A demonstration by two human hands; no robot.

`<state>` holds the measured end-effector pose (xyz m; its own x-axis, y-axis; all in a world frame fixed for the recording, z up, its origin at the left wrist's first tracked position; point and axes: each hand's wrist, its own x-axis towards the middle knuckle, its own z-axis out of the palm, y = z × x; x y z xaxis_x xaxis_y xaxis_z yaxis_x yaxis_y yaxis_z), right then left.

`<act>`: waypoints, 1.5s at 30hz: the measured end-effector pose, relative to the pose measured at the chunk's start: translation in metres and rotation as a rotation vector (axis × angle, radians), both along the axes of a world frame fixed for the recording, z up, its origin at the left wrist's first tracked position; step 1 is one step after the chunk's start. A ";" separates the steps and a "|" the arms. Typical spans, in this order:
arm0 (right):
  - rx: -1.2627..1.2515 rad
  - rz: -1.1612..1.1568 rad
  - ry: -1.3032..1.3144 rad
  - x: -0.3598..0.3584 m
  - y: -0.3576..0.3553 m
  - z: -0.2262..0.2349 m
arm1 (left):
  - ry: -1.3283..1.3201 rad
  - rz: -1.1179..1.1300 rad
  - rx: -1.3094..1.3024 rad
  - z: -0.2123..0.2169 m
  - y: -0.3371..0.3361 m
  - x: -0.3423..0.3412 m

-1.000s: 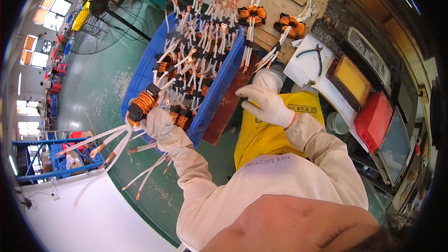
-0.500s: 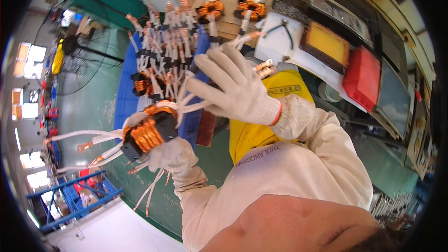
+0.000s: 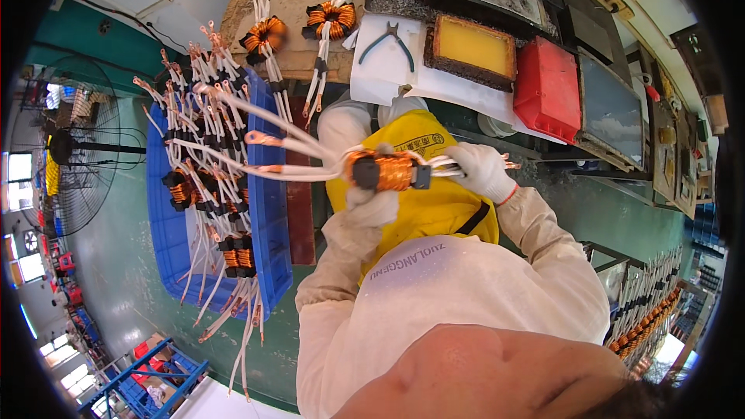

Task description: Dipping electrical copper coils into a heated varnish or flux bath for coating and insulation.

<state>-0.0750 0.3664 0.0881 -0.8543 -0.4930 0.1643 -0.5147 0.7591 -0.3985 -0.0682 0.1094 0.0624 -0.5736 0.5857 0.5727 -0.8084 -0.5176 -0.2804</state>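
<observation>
Both my gloved hands hold one toroidal coil [image 3: 392, 171], an orange copper-wound ring with black blocks, in front of my yellow apron [image 3: 415, 128]. My left hand [image 3: 371, 211] grips it from the near side, fingers partly hidden beneath it. My right hand [image 3: 483, 171] is closed round the white leads on the coil's right side; their copper ends poke out past the fist. From the left side, more white leads [image 3: 299, 146] with copper lugs stretch out toward a blue bin [image 3: 270, 264] full of similar coils.
On the bench at the far side lie two more coils [image 3: 265, 37], dark-handled pliers [image 3: 388, 45] on a white sheet, a tray of yellow material [image 3: 475, 50] and a red container [image 3: 546, 91]. A standing fan [image 3: 66, 146] is at the left. Coils hang on a rack [image 3: 644, 318] at the right.
My left hand has brought the coil rightward from beside the blue bin to the front of my apron. My right hand, spread open before, has closed on the leads. The view has shifted right.
</observation>
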 end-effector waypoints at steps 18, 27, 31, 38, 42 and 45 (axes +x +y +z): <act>-0.429 -0.036 -0.563 -0.047 0.010 0.020 | -0.039 -0.105 -1.004 -0.064 0.065 -0.019; -0.267 -0.098 -0.497 -0.058 -0.032 0.017 | 0.217 0.044 -1.565 -0.003 0.075 -0.014; -0.331 -0.111 -0.470 -0.055 -0.024 0.013 | 0.369 0.029 -1.682 0.014 0.032 -0.013; -0.358 -0.001 -0.371 -0.053 -0.016 0.008 | 0.052 0.658 -1.907 0.008 -0.019 -0.034; -0.359 0.094 -0.360 -0.054 -0.017 0.010 | -0.077 0.935 -1.688 0.018 -0.025 -0.050; -0.317 0.048 -0.416 -0.051 -0.020 0.015 | -0.179 1.000 -1.679 0.025 -0.024 -0.055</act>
<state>-0.1260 0.3465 0.1028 -0.8569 -0.5142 -0.0364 -0.2953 0.5476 -0.7829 -0.1229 0.0855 0.0871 -0.9671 -0.1330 -0.2169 -0.1286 -0.4801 0.8677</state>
